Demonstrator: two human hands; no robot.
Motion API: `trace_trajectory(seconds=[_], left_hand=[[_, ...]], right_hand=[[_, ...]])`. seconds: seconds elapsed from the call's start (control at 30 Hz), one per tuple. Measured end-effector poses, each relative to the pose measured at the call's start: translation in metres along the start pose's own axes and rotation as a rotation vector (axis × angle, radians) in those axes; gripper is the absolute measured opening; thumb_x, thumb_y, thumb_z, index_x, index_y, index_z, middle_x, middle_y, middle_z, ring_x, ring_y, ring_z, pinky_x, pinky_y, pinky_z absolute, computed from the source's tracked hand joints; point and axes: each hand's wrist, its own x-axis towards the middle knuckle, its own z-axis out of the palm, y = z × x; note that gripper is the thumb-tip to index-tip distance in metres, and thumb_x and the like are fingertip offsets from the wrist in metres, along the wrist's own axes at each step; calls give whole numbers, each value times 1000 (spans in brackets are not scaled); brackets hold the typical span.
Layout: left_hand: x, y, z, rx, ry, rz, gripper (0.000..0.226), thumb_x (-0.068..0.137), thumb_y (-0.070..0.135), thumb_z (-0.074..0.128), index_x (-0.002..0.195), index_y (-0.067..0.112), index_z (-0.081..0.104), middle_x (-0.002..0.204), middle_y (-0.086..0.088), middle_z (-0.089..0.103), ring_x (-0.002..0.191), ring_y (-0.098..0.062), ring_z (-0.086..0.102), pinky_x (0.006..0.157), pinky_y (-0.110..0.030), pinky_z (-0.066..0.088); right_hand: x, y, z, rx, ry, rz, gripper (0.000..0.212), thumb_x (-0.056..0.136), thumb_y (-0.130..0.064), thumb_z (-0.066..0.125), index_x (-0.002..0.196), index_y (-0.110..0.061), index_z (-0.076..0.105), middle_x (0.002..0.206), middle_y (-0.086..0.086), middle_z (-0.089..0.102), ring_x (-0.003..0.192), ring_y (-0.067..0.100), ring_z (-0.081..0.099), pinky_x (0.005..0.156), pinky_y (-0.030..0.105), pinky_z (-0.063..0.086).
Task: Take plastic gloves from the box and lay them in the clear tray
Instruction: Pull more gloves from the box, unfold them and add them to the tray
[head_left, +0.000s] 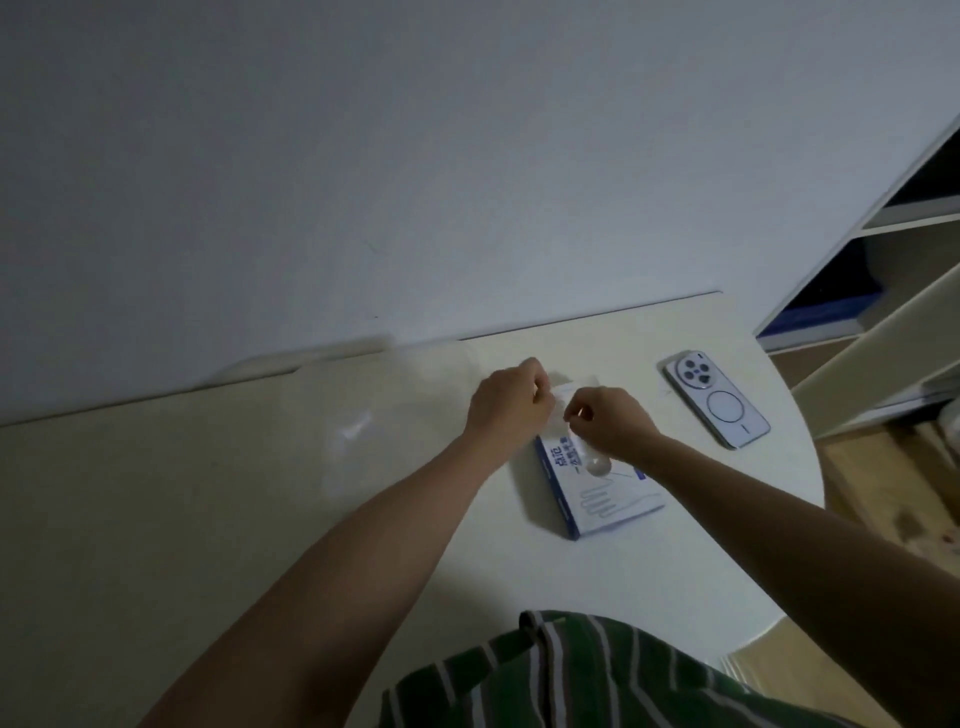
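The box is white and blue, the phone pale silver, the shirt green with white stripes.

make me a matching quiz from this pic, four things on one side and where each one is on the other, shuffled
Things: 1 glove box; 2 phone; 3 clear tray; 4 glove
Places: a left of the left hand; b pinched by both hands; c beneath the right hand; d right of the box, camera side up
Pairs: 1-c; 2-d; 3-a; 4-b
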Motion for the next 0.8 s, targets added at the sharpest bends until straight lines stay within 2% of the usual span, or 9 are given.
trace_trajectory(seconds=[0.07,0.13,0.23,0.33,0.47,0.57,0.67,0.73,0.8], left_hand=[[-3,6,19,17,-164,-33,20,91,22,55,110,16,56,100,-6,67,89,-26,62,74,-32,48],[-5,10,38,59,-310,-85,35,92,25,56,125,15,47,113,-11,64,99,-28,61,81,-34,48],[-8,3,57,111,-416,-147,60,92,33,59,142,14,30,125,-13,58,108,-31,59,87,-36,47],[-10,0,70,86,-441,-192,78,85,38,69,144,17,23,127,-10,56,109,-29,59,90,-38,47],[-10,-1,76,87,-404,-200,80,75,31,79,135,19,28,121,-8,57,104,-28,60,85,-37,49],[-8,0,79,121,-382,-180,82,71,31,83,132,18,29,119,-9,56,103,-29,60,83,-36,48],[-5,0,81,158,-377,-178,85,69,32,84,132,18,29,117,-9,58,101,-29,61,83,-38,50],[-3,1,80,156,-380,-188,85,69,30,85,132,17,29,118,-10,59,102,-30,61,85,-39,50],[-2,1,81,161,-386,-196,91,69,29,85,137,15,26,121,-11,59,106,-31,61,88,-38,48]], right_hand=[[-9,15,6,-134,-75,-27,23,94,-19,51,108,-15,69,98,4,67,87,21,65,78,33,55],[-14,26,12,-244,-125,-72,26,97,-22,48,115,-12,63,94,5,60,81,22,63,71,29,51],[-16,29,22,-274,-123,-55,34,92,-30,59,124,-18,56,106,6,51,89,25,61,75,30,50],[-13,32,26,-233,-80,-24,27,88,-30,66,110,-14,65,103,3,52,84,20,60,75,28,52],[-7,38,27,-146,-78,0,15,82,-26,73,91,-14,72,97,0,58,76,15,59,66,23,49],[-4,44,24,27,-89,12,9,83,-19,68,86,-14,75,83,-3,64,71,12,61,55,16,42],[-3,46,16,326,-94,2,9,88,-14,65,87,-9,72,81,-4,63,77,13,63,59,12,43],[-2,44,7,592,-66,25,9,92,-14,59,88,-10,66,85,-1,62,82,16,61,67,20,49],[4,42,-4,902,-1,96,13,94,-12,49,90,-6,59,89,10,62,85,24,59,76,37,52]])
